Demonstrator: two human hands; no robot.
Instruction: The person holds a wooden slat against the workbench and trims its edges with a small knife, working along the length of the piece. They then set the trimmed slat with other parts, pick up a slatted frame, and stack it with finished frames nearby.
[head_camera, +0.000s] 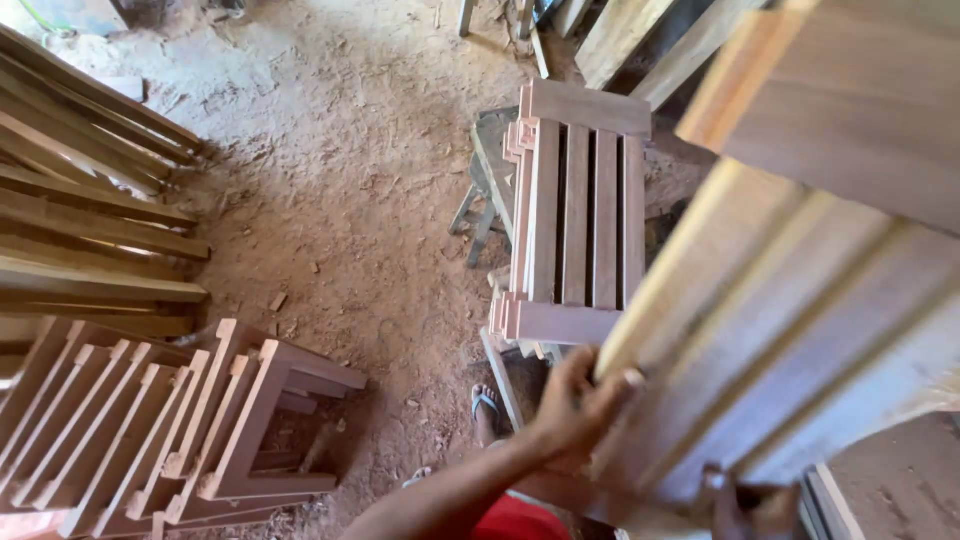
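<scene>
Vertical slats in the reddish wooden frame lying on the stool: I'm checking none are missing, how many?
4 slats, side by side between the end rails of the reddish wooden slatted frame; frames beneath may hide more.

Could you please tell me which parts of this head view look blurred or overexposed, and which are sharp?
In the head view, the slatted wooden panel gripped by the left hand is close and motion-blurred; the right hand at the bottom edge is blurred too. The stacked slatted frames and the dirt floor look sharp. The planks at left show bright glare.

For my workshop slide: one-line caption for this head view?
Both hands, left hand and right hand, grip a slatted wooden panel above a dirt floor, near a stacked panel pile.
</scene>
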